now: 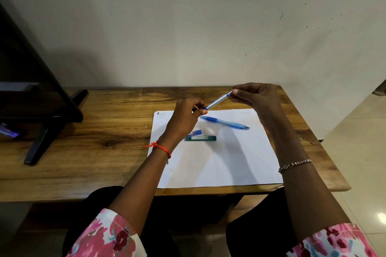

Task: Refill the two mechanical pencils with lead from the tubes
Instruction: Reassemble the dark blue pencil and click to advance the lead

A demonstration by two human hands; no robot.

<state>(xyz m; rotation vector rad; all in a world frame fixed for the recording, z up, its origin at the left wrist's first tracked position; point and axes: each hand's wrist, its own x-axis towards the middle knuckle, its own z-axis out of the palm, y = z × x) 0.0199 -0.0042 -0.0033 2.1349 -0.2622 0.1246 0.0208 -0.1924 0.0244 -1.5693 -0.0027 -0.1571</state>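
You hold 1 slim silver-and-blue mechanical pencil [218, 100] in the air above the far edge of the white paper sheet [219, 160], tilted so its far end rises to your right. Your left hand [184, 118] has its grip pinched closed on the lower end, and your right hand [255, 98] pinches the upper end between fingertips. Below it, the 2nd pencil, a translucent blue plastic mechanical pencil [224, 122], lies flat on the sheet. Just nearer to you on the paper rest 2 lead tubes: a dark green flat one [200, 138] and a small blue one [196, 132] partly hidden by your left hand. The sheet lies on the brown wooden worktop [100, 131].
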